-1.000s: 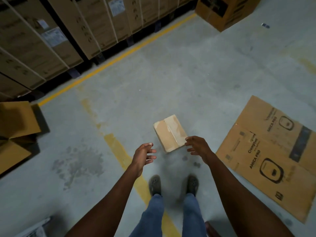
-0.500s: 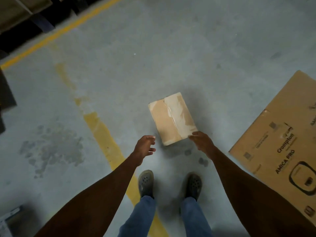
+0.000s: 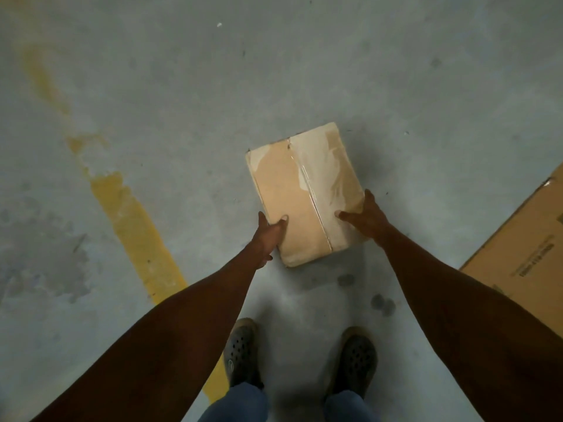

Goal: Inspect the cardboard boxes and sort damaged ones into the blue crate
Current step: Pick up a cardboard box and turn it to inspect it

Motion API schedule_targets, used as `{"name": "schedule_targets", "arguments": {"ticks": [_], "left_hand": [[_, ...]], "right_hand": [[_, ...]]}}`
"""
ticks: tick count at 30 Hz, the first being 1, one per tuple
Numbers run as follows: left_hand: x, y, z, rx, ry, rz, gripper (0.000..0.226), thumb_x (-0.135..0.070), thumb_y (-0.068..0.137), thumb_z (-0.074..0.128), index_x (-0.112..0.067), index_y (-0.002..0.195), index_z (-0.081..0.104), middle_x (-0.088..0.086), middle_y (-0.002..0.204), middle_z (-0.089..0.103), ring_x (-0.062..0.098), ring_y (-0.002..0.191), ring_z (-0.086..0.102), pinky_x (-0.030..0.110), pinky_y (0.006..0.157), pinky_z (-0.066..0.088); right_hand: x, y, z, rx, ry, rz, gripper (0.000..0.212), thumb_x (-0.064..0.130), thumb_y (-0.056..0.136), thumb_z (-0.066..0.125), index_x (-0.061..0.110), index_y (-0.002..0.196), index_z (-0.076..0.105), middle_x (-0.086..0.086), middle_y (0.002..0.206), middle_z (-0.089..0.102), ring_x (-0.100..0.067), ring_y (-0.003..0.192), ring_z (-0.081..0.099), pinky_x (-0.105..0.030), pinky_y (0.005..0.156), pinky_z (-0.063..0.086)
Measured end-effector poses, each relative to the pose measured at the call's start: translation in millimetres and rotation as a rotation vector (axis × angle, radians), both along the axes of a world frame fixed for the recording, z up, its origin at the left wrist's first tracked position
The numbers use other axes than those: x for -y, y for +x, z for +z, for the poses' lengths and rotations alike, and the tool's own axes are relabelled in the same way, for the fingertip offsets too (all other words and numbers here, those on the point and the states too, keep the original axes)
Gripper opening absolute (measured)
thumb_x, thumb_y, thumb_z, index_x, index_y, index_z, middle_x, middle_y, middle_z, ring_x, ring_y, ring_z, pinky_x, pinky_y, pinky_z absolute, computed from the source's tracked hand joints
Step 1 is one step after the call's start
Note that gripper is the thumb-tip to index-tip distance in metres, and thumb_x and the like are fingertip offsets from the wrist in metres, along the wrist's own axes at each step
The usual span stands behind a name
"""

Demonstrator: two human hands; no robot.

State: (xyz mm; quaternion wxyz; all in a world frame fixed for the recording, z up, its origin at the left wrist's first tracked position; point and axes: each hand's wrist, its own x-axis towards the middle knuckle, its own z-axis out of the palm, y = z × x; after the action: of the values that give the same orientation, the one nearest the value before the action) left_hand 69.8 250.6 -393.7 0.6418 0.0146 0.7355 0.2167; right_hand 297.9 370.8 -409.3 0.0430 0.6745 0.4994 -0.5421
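A small taped cardboard box [image 3: 301, 190] lies on the grey concrete floor in front of my feet. Its top has clear tape down the middle seam and torn, peeled patches of paper. My left hand [image 3: 268, 234] grips the box's near left edge, thumb on top and fingers down the side. On the near right corner my right hand [image 3: 365, 216] holds it the same way, thumb on top. The blue crate is out of view.
A flattened printed cardboard sheet [image 3: 530, 248] lies on the floor at the right edge. A worn yellow floor line [image 3: 137, 226] runs diagonally on the left, passing under my left foot [image 3: 242, 354]. A darker stain [image 3: 45, 254] marks the floor at far left.
I have bent lower toward the floor, so the box looks larger. Both hands went from hovering open beside the box to gripping its near edges.
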Motion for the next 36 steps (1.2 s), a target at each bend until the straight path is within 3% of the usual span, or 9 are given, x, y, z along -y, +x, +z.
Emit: {"name": "schedule_targets", "arguments": {"ticks": [2, 6, 13, 17, 23, 30, 36], "left_hand": [[-0.5, 4.7, -9.6, -0.007, 0.055, 0.026, 0.075, -0.050, 0.104, 0.058, -0.039, 0.164, 0.014, 0.004, 0.165, 0.036, 0.038, 0.147, 0.039, 0.070, 0.111, 0.041], [11.1, 5.0, -1.0, -0.057, 0.131, 0.040, 0.064, -0.040, 0.107, 0.058, -0.036, 0.163, 0.025, 0.004, 0.158, 0.045, 0.035, 0.144, 0.043, 0.068, 0.112, 0.043], [28.2, -8.7, 95.9, -0.139, 0.237, 0.032, 0.066, -0.041, 0.105, 0.061, -0.035, 0.162, 0.028, 0.000, 0.152, 0.052, 0.029, 0.138, 0.050, 0.064, 0.111, 0.047], [38.8, -28.0, 184.9, -0.174, 0.277, 0.013, 0.069, -0.053, 0.101, 0.063, -0.042, 0.160, 0.029, -0.002, 0.151, 0.054, 0.027, 0.133, 0.055, 0.061, 0.108, 0.050], [70.5, -59.7, 336.3, -0.268, 0.344, 0.072, 0.076, -0.065, 0.085, 0.060, -0.050, 0.156, 0.035, -0.009, 0.143, 0.062, 0.022, 0.127, 0.061, 0.050, 0.109, 0.051], [140.5, -86.7, 524.2, -0.306, 0.451, 0.207, 0.058, -0.045, 0.104, 0.063, -0.044, 0.157, 0.040, -0.016, 0.138, 0.064, 0.008, 0.121, 0.064, 0.032, 0.094, 0.051], [220.7, -96.8, 651.9, -0.366, 0.519, 0.375, 0.056, -0.046, 0.102, 0.065, -0.045, 0.154, 0.045, -0.019, 0.136, 0.067, 0.003, 0.119, 0.066, 0.036, 0.104, 0.053]], "right_hand": [[-2.7, 5.7, -12.2, -0.020, -0.014, -0.011, 0.117, 0.053, 0.070, 0.093, 0.022, 0.160, 0.026, -0.006, 0.152, 0.049, -0.033, 0.138, 0.050, -0.050, 0.110, 0.046], [0.7, 7.2, -2.9, -0.046, 0.032, 0.027, 0.097, 0.047, 0.074, 0.092, 0.024, 0.153, 0.039, -0.002, 0.144, 0.054, -0.029, 0.130, 0.053, -0.051, 0.106, 0.049], [17.7, -8.6, 94.9, -0.067, 0.080, 0.002, 0.091, 0.035, 0.078, 0.092, 0.018, 0.149, 0.037, 0.005, 0.129, 0.050, -0.024, 0.122, 0.051, -0.048, 0.102, 0.050], [30.2, -24.7, 185.4, -0.050, 0.095, -0.003, 0.094, 0.038, 0.080, 0.090, 0.019, 0.153, 0.035, -0.003, 0.140, 0.054, -0.032, 0.130, 0.053, -0.053, 0.108, 0.049], [69.3, -62.7, 354.5, -0.098, 0.153, 0.009, 0.097, 0.041, 0.085, 0.086, 0.024, 0.161, 0.028, -0.007, 0.155, 0.050, -0.035, 0.139, 0.050, -0.046, 0.110, 0.043], [125.4, -94.1, 553.5, -0.260, 0.288, 0.051, 0.098, 0.037, 0.085, 0.086, 0.035, 0.162, 0.027, 0.005, 0.154, 0.048, -0.019, 0.132, 0.051, -0.030, 0.102, 0.042], [168.4, -123.8, 679.8, -0.382, 0.362, 0.181, 0.093, 0.033, 0.085, 0.087, 0.038, 0.160, 0.032, 0.022, 0.141, 0.047, -0.003, 0.124, 0.046, -0.026, 0.101, 0.038]]}}
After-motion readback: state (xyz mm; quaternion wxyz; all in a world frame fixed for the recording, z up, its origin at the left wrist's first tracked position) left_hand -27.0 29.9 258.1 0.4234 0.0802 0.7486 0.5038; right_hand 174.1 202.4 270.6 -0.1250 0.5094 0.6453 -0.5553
